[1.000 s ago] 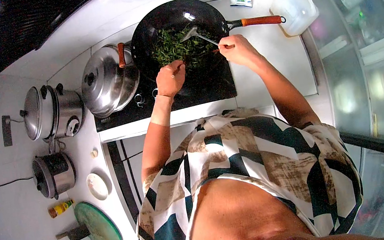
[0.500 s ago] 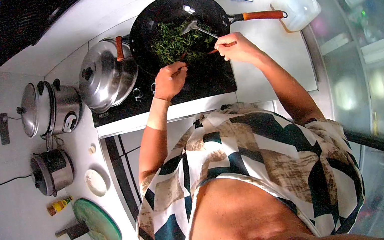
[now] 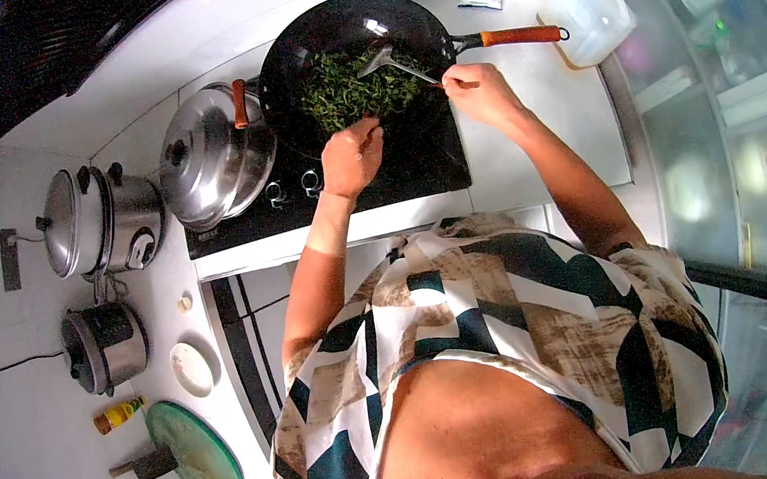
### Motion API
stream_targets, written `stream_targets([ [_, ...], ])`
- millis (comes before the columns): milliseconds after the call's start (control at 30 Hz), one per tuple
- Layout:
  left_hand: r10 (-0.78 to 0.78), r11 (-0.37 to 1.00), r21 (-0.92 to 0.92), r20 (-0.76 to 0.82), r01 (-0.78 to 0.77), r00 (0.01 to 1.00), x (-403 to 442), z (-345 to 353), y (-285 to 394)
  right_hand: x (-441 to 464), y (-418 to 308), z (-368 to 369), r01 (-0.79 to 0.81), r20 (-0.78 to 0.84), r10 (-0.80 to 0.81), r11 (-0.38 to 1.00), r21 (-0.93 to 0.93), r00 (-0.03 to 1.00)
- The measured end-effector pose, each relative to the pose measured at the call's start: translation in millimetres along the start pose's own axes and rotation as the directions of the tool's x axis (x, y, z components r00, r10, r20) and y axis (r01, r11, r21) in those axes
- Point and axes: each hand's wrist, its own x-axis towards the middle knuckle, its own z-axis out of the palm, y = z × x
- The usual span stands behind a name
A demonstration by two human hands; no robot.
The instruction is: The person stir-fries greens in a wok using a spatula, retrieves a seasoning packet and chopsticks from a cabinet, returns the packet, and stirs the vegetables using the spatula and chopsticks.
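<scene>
Chopped greens lie in a black wok, just beyond the left hand and to the left of the right hand. The right hand grips the handle of a metal spatula, its head on the greens. The left hand is curled at the wok's near rim; whether it grips anything cannot be told.

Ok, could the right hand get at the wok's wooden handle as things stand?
Probably yes: the wooden handle juts out close by the right hand, with nothing visible between them. That hand is gripping the spatula, though, so it would likely need to release it first.
</scene>
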Motion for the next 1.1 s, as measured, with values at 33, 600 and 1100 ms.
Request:
stream_targets([
  [33, 0.06, 0.996, -0.064, -0.033, -0.062, 0.998, 5.8, 9.5, -2.7, 1.3, 5.1, 7.0, 0.028, 0.039, -0.028, 0.999, -0.018, 0.999],
  [600, -0.112, 0.991, 0.075, 0.007, 0.111, 0.994, -21.2, -38.4, 7.4, 4.4, -12.2, 8.0, 0.061, 0.078, -0.062, 0.998, 0.01, 0.995],
  [1100, -0.159, 0.974, 0.168, 0.029, 0.152, 0.987, -22.8, -25.2, 0.4, 6.5, 7.0, 20.5, -0.083, 0.221, 0.059, 0.991, 0.103, 0.974],
])
